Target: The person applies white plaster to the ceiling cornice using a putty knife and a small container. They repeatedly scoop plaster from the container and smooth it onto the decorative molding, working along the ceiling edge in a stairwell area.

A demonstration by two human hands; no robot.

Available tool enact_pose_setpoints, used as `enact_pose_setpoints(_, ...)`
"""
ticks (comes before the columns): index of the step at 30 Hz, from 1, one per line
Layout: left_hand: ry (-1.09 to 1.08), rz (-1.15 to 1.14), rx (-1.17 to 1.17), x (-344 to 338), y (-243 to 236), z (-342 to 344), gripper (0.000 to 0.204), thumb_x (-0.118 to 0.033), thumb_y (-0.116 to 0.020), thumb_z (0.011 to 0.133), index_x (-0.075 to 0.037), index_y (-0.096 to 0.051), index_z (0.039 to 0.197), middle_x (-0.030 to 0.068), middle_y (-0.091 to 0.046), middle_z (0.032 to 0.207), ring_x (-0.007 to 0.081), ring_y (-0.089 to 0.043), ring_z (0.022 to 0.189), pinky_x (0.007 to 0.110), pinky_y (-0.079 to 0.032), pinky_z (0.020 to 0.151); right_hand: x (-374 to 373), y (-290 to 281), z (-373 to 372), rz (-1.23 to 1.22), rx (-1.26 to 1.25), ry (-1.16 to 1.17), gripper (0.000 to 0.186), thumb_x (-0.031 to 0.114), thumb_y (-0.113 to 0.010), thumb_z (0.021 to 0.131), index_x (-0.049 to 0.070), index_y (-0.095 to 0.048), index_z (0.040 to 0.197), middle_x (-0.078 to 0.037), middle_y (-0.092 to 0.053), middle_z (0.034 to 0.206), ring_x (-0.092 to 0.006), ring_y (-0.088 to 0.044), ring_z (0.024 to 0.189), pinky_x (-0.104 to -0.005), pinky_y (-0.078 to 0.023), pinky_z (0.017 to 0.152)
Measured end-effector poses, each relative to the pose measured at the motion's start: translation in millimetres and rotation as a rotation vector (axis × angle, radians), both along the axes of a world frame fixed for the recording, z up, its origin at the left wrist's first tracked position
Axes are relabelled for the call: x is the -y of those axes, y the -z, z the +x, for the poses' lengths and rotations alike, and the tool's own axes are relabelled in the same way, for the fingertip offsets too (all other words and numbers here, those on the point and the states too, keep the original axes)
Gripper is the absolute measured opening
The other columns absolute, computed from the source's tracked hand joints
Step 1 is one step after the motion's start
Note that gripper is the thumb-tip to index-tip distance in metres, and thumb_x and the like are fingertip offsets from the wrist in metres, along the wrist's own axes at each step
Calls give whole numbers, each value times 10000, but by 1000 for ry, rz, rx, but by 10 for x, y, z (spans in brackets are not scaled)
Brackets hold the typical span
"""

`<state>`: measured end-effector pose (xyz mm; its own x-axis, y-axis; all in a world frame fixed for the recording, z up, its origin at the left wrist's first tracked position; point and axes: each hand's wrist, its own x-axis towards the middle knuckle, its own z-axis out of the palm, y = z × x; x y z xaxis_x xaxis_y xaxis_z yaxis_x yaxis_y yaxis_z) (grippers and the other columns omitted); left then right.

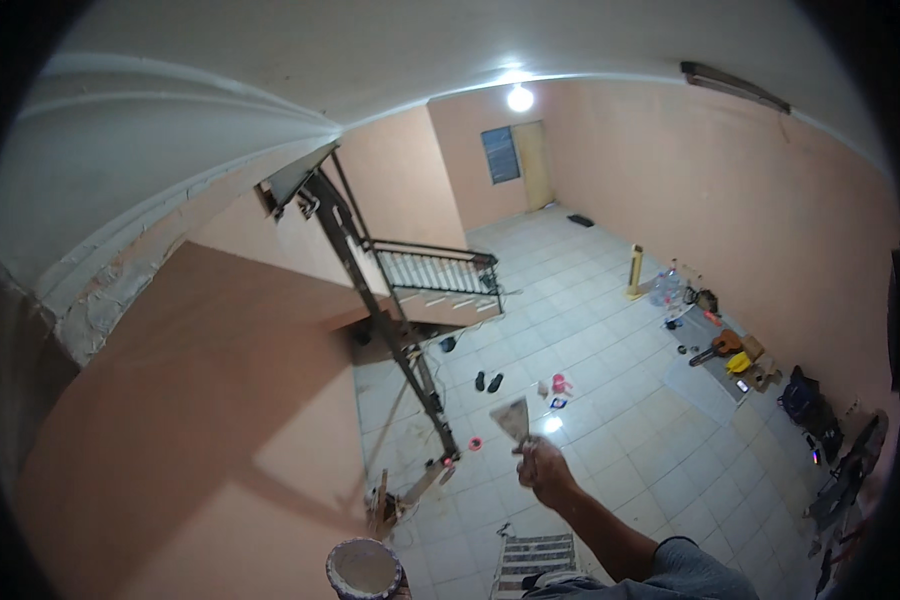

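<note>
My right hand point(548, 472) is closed around the handle of a putty knife point(511, 419). Its broad blade points up and away from me, with greyish smears on it, and touches nothing. The bare forearm comes in from the lower right, below a grey-blue sleeve. At the lower edge, left of that arm, stands a round bucket point(362, 570) with whitish paste on its rim and inside. My left hand is out of the picture.
I look down from high up onto a tiled floor point(610, 470). A long dark metal frame point(395, 345) slants from the ceiling to the floor, near a stair railing point(435, 270). Along the right wall lie a guitar point(718, 347), bottles and bags. Slippers point(488, 382) lie mid-floor.
</note>
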<state>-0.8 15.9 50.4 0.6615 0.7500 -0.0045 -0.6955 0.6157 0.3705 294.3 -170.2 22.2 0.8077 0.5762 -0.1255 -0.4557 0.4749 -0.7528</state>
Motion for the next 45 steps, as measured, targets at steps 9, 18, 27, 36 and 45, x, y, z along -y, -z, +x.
enact_pose_setpoints(9, -431, -80, -238, -120, 479, -756, 668, -649, -451, 921, -173, -529, 1384, 77, -612, 1328, 311, -619, 1137, 500, -559, 872, -886, -264, -219, -3, -34, -95, 504, 163, -590, 987, 121, -446, 1468, -6, -591, 973, -93, -567, 679, -276, -509, 587)
enact_pose_setpoints(18, -504, -225, -77, -423, 658, -1211, 681, -659, -464, 902, -164, -547, 1364, 63, -596, 1352, 313, -563, 1241, 545, -500, 982, -1599, -19, -1105, -155, -159, -481, 588, 61, -528, 933, 164, -414, 1500, -38, -606, 954, -70, -451, 565, -240, -394, 471)
enact_pose_setpoints(27, -731, -42, 154, -532, 610, -2733, 785, -700, -481, 895, -154, -446, 1458, 100, -502, 1466, 309, -501, 1332, 549, -422, 1092, -2548, -98, -2711, -232, -253, -879, 378, 204, -596, 974, 131, -501, 1332, -3, -589, 891, -48, -433, 561, -183, -338, 441)
enact_pose_setpoints(36, -1100, -123, 147, 703, 660, -3016, 776, -721, -456, 892, -157, -473, 1426, 99, -531, 1412, 311, -523, 1292, 508, -477, 1036, -2462, 151, -2729, 202, -273, -1418, 485, 71, -640, 885, 77, -483, 1343, -21, -575, 1050, -57, -484, 719, -188, -418, 551)
enact_pose_setpoints(45, -1367, -138, 202, 1372, 859, -3114, 763, -683, -554, 878, -176, -470, 1441, 92, -503, 1462, 301, -484, 1344, 515, -400, 1121, -2347, 386, -3080, 386, 1431, -1103, 220, -70, -544, 757, 40, -589, 942, -77, -539, 795, -220, -515, 730, -326, -460, 677)
